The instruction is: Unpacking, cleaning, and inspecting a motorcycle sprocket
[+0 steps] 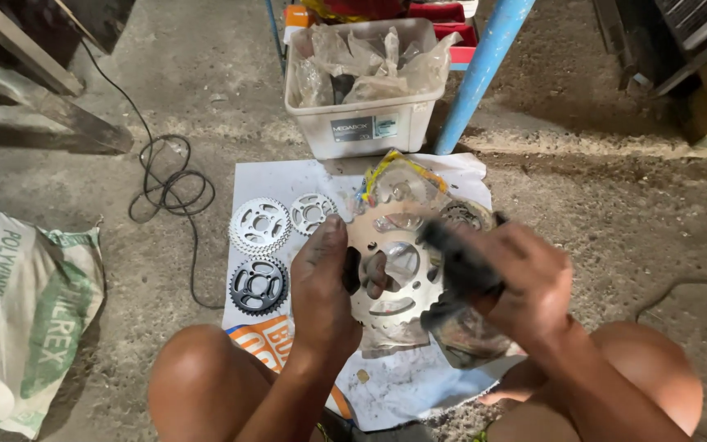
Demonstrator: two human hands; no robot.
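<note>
The left hand (323, 282) is gripping a large silver sprocket (394, 270) while the right hand (517, 282) is clenching a dark rag (461, 266). Its teeth could be nicking greasy, slipping fingers.

From my feed I see two bare forearms and no sleeves, watch, rings or gloves anywhere. My left hand (321, 282) shows dark grime smeared over its back and up the thumb, with dirt packed around the nail. My right hand (525, 282) is blurred, yet similar smudges show across its knuckles. Below the wrists both knees are bare, with no trouser cloth or shorts hem in view. I cannot make out any footwear.
</note>
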